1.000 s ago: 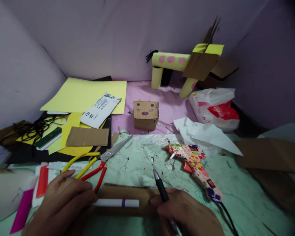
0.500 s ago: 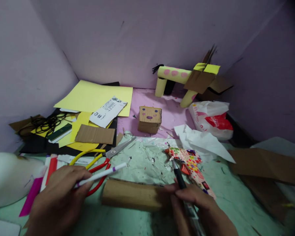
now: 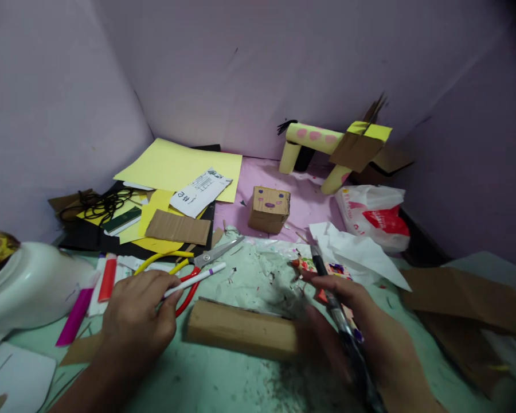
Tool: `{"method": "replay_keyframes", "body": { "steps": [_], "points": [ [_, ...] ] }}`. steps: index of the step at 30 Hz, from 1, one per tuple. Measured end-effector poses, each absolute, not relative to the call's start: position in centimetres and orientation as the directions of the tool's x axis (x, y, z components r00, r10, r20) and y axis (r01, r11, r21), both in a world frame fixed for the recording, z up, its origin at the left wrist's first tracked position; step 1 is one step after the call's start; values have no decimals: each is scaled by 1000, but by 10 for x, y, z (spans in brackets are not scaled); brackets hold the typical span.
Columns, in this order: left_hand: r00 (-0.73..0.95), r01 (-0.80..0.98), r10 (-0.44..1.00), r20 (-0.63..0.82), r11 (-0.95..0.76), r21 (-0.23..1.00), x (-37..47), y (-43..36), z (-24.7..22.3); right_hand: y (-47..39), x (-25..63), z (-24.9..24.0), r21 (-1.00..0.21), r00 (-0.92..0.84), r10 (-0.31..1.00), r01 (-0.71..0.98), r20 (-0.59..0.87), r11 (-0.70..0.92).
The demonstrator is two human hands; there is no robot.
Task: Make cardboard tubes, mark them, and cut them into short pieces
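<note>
My left hand [image 3: 140,312] is closed around a slim white marker with a purple band [image 3: 204,276], its end pointing right over the scissors [image 3: 212,255] with yellow and red handles. In my right hand [image 3: 370,321] sits a black pen [image 3: 336,312], tip pointing up and away; motion smears the fingers a little. Between the hands lies a brown cardboard tube [image 3: 241,330], its right end dark under my right hand. Behind that hand, partly covered, is a flower-patterned glue gun [image 3: 339,269]. A small cardboard box with a drawn face [image 3: 270,209] stands farther back.
A yellow tube figure with pink spots [image 3: 313,137] stands at the back, near a white and red plastic bag [image 3: 374,218]. Yellow sheets [image 3: 180,163] and cardboard scraps [image 3: 178,228] pile at left. A white jar [image 3: 38,284] lies far left; brown cardboard [image 3: 468,292] lies right.
The whole view has shifted slightly. My right hand has risen off the cardboard tube with the pen, whose tip now points farther up. My left hand still holds the marker.
</note>
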State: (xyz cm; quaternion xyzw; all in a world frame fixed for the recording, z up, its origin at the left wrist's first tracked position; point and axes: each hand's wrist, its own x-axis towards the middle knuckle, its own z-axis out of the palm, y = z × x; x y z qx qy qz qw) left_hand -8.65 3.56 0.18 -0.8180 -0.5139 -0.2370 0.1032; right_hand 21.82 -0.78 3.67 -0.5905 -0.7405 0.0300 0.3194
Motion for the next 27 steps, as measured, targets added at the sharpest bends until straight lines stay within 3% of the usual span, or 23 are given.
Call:
{"method": "replay_keyframes", "body": {
  "steps": [5, 10, 15, 19, 25, 27],
  "points": [
    [346, 884, 790, 507, -455, 105, -84, 36, 5, 29, 237, 45, -434, -423, 885, 771, 197, 465],
    [366, 867, 766, 528, -486, 105, -84, 35, 5, 60, 245, 51, -273, -684, 728, 690, 58, 670],
    [319, 884, 809, 493, -442, 153, -82, 31, 4, 68, 237, 54, -149, -768, 640, 631, 18, 761],
    [267, 882, 812, 519, -423, 209, -79, 28, 10, 65, 229, 71, -88, -762, 644, 638, 67, 765],
    [205, 862, 824, 528, -407, 302, -81, 18, 14, 40, 263, 119, -24, -579, 703, 765, 413, 644],
    [235, 842, 838, 493, -428, 327, -81, 15, 16, 27, 281, 123, -11, -480, 753, 840, 450, 542]
  ]
}}
